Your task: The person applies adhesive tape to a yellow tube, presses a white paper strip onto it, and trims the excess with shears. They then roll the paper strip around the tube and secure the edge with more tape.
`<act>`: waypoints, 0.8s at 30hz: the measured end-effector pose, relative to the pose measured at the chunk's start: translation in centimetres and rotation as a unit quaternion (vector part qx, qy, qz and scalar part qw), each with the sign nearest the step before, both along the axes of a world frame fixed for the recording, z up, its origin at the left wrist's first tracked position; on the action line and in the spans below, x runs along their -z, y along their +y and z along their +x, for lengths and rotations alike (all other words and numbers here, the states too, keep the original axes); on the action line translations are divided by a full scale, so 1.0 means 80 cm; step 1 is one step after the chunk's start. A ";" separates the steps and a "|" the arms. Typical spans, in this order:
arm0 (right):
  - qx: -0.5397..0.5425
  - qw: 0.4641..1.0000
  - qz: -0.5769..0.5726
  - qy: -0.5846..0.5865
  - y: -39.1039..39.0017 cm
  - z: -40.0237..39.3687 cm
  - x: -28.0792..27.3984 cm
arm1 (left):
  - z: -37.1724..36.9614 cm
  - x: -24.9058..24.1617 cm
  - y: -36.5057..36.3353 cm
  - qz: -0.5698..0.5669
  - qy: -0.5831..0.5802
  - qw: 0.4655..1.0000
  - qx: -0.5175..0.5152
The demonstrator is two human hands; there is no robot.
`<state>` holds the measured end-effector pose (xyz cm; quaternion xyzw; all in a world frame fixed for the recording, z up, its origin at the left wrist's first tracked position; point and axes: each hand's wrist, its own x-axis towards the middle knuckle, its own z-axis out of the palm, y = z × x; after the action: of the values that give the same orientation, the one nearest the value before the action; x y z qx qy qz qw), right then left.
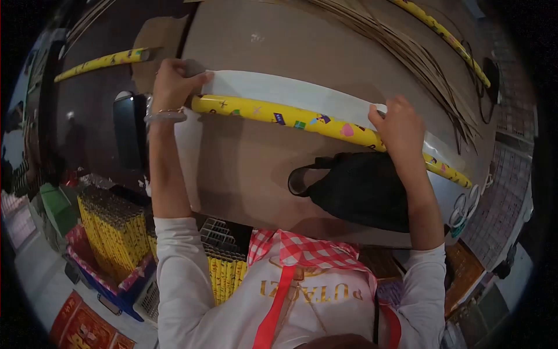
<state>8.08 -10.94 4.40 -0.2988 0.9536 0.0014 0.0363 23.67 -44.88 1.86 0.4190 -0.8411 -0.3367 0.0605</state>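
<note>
Across the table lies a yellow patterned roll (290, 117), with a strip of its white underside (279, 87) showing along the far edge. At the left end of that strip, my left hand (174, 87) pinches the sheet's edge between thumb and fingers. Farther right, my right hand (401, 125) has its thumb and bent fingers closed on the same edge, over the roll. The roll's right end extends past my right wrist. A black cloth bag (360, 189) lies just below the roll, beside my right forearm.
Thin brown strips (407, 52) and another yellow roll (447, 38) lie at the upper right. A yellow roll (102, 63) and a dark phone (129, 131) are at the left. Many yellow rolls stand in a blue basket (113, 291). Scissors (462, 208) lie at the right edge.
</note>
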 end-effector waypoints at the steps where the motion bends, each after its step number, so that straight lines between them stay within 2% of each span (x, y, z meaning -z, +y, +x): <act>1: 0.014 1.000 0.012 -0.006 0.000 -0.001 0.000 | -0.001 -0.004 0.003 -0.019 -0.010 1.000 0.001; 3: 0.000 1.000 0.000 -0.013 0.002 -0.005 0.002 | -0.005 -0.014 0.007 0.024 -0.024 0.999 -0.025; 7: -0.007 1.000 -0.006 -0.009 0.003 -0.008 0.010 | -0.009 -0.007 0.004 0.004 -0.057 0.998 -0.030; 9: -0.013 1.000 -0.021 -0.009 0.003 -0.008 0.010 | -0.007 0.022 -0.013 0.013 -0.032 0.999 -0.027; 11: -0.015 0.999 -0.035 -0.008 0.004 -0.006 0.007 | 0.002 0.013 -0.007 0.008 -0.021 0.999 -0.041; 13: -0.026 0.998 -0.052 -0.008 0.006 -0.009 0.011 | 0.012 -0.002 0.020 -0.049 0.182 0.974 -0.127; 14: -0.032 0.998 -0.058 -0.005 0.006 -0.011 0.013 | 0.019 -0.013 0.041 -0.084 0.311 0.938 -0.126; 16: -0.039 0.998 -0.049 0.002 0.008 -0.015 0.020 | 0.043 -0.096 0.133 0.073 0.513 0.845 -0.132; 17: -0.041 0.998 -0.052 0.001 0.009 -0.017 0.022 | 0.070 -0.121 0.172 0.120 0.595 0.793 -0.058; 18: -0.046 0.998 -0.050 0.003 0.008 -0.020 0.024 | 0.093 -0.150 0.208 0.181 0.684 0.700 0.098; 19: -0.054 0.998 -0.044 0.004 0.009 -0.020 0.024 | 0.119 -0.184 0.235 0.355 0.702 0.577 0.218; 20: -0.063 0.997 -0.042 0.005 0.009 -0.016 0.017 | 0.140 -0.206 0.261 0.407 0.720 0.480 0.294; 22: -0.028 0.995 -0.055 -0.076 0.003 -0.008 -0.002 | 0.170 -0.243 0.282 0.474 0.720 0.384 0.331; 23: -0.035 0.996 -0.067 -0.038 0.004 -0.008 0.001 | 0.186 -0.258 0.289 0.503 0.718 0.342 0.338; 24: -0.051 0.996 -0.065 -0.040 0.004 -0.006 0.000 | 0.200 -0.261 0.290 0.509 0.719 0.327 0.343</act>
<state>7.59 -10.64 4.38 -0.3490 0.9328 -0.0708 0.0548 39.64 -21.68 22.72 -0.3623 -0.2037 -0.8602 0.2956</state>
